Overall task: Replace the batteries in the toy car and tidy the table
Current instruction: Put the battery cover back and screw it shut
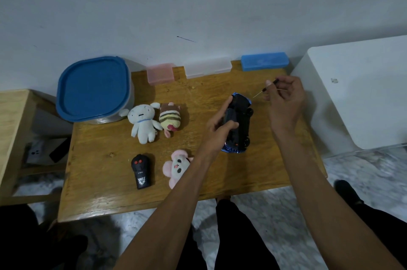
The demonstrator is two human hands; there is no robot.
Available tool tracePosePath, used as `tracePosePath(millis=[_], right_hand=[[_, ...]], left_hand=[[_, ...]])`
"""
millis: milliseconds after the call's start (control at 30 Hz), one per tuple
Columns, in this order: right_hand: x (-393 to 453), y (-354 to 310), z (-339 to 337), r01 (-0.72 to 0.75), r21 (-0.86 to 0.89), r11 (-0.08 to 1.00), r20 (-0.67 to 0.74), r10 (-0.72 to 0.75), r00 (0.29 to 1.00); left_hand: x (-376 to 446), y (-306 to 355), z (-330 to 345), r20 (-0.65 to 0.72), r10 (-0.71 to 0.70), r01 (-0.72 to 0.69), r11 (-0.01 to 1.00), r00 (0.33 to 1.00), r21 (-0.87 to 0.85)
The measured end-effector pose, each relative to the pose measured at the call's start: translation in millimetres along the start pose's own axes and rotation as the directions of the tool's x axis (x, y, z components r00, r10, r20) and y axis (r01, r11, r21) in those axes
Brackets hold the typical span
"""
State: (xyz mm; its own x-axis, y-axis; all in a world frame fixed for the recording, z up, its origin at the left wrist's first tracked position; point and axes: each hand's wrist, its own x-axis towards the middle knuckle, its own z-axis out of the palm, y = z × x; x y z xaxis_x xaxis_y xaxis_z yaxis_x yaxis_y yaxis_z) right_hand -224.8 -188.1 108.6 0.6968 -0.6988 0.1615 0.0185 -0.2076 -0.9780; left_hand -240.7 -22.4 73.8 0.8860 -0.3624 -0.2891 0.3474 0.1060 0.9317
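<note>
A blue toy car lies upside down on the wooden table, its black underside facing up. My left hand grips the car's left side, index finger stretched along it and thumb across the underside. My right hand is raised just right of the car's far end and pinches a thin screwdriver with a black handle, its metal tip pointing down-left toward the car. A black remote control with red buttons lies at the front left.
Three plush toys lie on the table: white, striped, pink. A blue-lidded tub stands at the back left. Pink, clear and blue boxes line the wall. A white bin stands to the right.
</note>
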Motion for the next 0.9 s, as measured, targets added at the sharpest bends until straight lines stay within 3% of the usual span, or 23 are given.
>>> tracePosePath(millis=[267, 433, 567, 667, 767, 900], right_hand=[[5, 0, -3, -0.023, 0.006, 1.000, 0.010, 0.023, 1.000], [8, 4, -4, -0.049, 0.016, 0.999, 0.017, 0.049, 0.999], [12, 4, -4, -0.131, 0.104, 0.986, 0.077, 0.123, 0.989], [16, 8, -5, -0.200, 0.109, 0.974, 0.189, 0.177, 0.966], [18, 13, -6, -0.221, 0.034, 0.975, 0.276, 0.203, 0.940], [19, 16, -1, -0.272, 0.024, 0.962, 0.318, 0.250, 0.914]], left_hand=[[9, -2, 0, 0.021, -0.122, 0.124, 0.984, 0.992, -0.132], [15, -3, 4, 0.051, -0.220, 0.224, 0.915, 0.974, -0.336], [16, -5, 3, 0.028, -0.219, 0.220, 0.952, 0.975, -0.211], [14, -8, 4, -0.047, -0.098, 0.101, 0.993, 0.994, 0.057], [19, -20, 7, -0.101, 0.047, -0.003, 0.920, 0.994, 0.393], [24, -35, 14, -0.210, 0.040, 0.091, 0.810, 0.977, 0.580]])
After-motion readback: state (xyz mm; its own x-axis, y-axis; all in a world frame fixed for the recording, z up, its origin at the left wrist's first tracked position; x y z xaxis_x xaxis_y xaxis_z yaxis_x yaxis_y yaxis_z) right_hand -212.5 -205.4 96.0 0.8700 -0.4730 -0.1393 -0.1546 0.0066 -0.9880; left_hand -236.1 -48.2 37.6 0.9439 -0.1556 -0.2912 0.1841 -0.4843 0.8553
